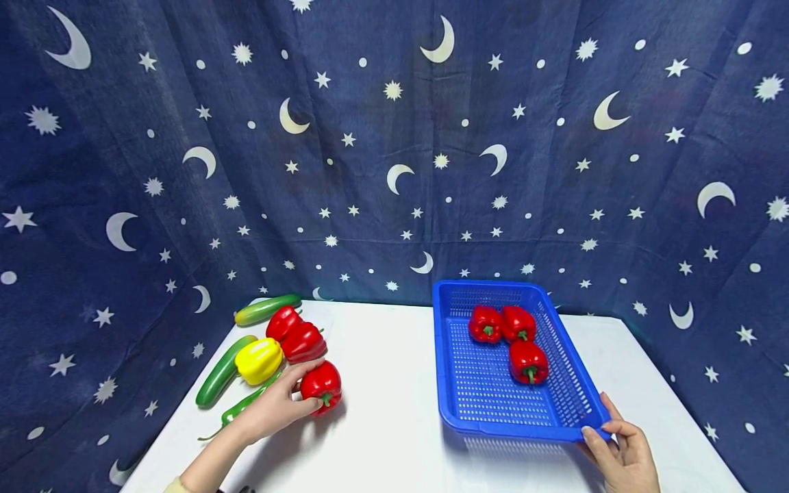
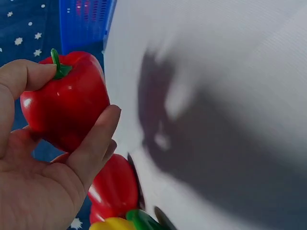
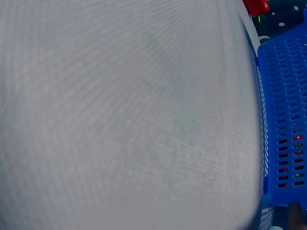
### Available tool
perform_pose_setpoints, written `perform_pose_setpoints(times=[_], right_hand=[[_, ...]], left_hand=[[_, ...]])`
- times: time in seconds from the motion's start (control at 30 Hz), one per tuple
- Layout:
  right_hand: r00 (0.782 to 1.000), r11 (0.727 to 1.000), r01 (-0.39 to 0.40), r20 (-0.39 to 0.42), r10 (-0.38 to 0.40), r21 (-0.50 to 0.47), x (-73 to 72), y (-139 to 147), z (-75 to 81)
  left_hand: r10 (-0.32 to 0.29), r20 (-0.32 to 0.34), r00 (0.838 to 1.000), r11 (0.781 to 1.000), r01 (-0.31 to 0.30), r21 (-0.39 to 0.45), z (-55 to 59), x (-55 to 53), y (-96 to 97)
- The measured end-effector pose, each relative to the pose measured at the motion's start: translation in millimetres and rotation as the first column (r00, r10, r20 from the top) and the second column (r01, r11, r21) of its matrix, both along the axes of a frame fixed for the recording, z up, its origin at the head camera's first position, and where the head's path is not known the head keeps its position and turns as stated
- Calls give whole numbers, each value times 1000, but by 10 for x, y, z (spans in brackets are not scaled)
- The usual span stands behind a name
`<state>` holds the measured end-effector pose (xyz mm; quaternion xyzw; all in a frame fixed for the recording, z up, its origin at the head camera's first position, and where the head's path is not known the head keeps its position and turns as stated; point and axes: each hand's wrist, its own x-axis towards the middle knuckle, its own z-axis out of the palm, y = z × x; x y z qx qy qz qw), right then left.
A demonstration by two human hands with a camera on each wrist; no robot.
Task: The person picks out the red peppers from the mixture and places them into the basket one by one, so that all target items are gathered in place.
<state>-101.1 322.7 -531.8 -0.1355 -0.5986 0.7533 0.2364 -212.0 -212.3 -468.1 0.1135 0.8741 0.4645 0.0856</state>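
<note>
Head view: the left hand (image 1: pixel 280 409) grasps one red bell pepper (image 1: pixel 322 383) over the left part of the white tabletop (image 1: pixel 388 404), at the inner edge of a vegetable group. The left wrist view shows the thumb tip at the green stem and the fingers along the opposite side. The group comprises two more red peppers (image 1: pixel 304 344), a yellow bell pepper (image 1: pixel 259 361) beside them, two cucumbers (image 1: pixel 223 373) on the outer side, and a green chili (image 1: pixel 243 405) partly hidden by the left arm. The right hand (image 1: pixel 627 457) pinches the near right corner of the blue basket (image 1: pixel 511 430), thumb on the rim. Inside the basket, three red peppers (image 1: pixel 529 363) lie clustered toward the right wall.
</note>
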Motion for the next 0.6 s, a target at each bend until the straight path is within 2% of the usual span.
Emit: perform_pose_setpoints(times=[0.3, 0.43, 0.6], right_hand=[[1000, 1000, -25, -12, 26, 5, 7, 12, 4], [1000, 1000, -25, -10, 25, 13, 9, 5, 14], [999, 1000, -26, -22, 26, 11, 20, -1, 21]], left_hand=[[-28, -5, 1000, 996, 28, 80, 136, -61, 163], [-47, -41, 998, 994, 51, 96, 189, -91, 236], [-49, -43, 998, 994, 53, 91, 281, -130, 353]])
